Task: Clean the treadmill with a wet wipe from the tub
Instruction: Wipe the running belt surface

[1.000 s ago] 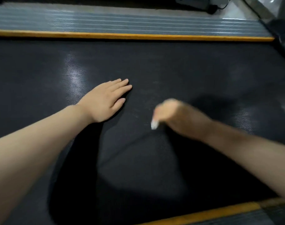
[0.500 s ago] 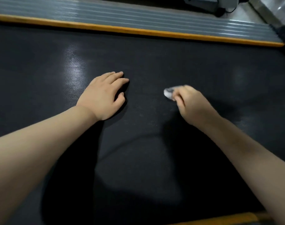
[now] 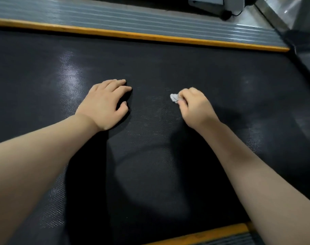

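Right now wet wipe (image 3: 174,98), balled up small, pinched in right hand (image 3: 194,106) grip, pressed on black treadmill belt (image 3: 168,64) mid-deck. Left hand (image 3: 105,105) flat on belt, grip holding nothing. Orange edge strip (image 3: 133,35) beyond; grey ribbed side rail (image 3: 115,18).

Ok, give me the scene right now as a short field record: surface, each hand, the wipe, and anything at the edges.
surface: black textured treadmill belt, glare patches on it
left hand: resting palm down on the belt, fingers loosely bent, holding nothing
right hand: pinching the wet wipe
wet wipe: small crumpled wad, pale grey, at the belt surface
far edge: orange strip with a grey ribbed side rail beyond it
near edge: another orange strip
tub: not in view
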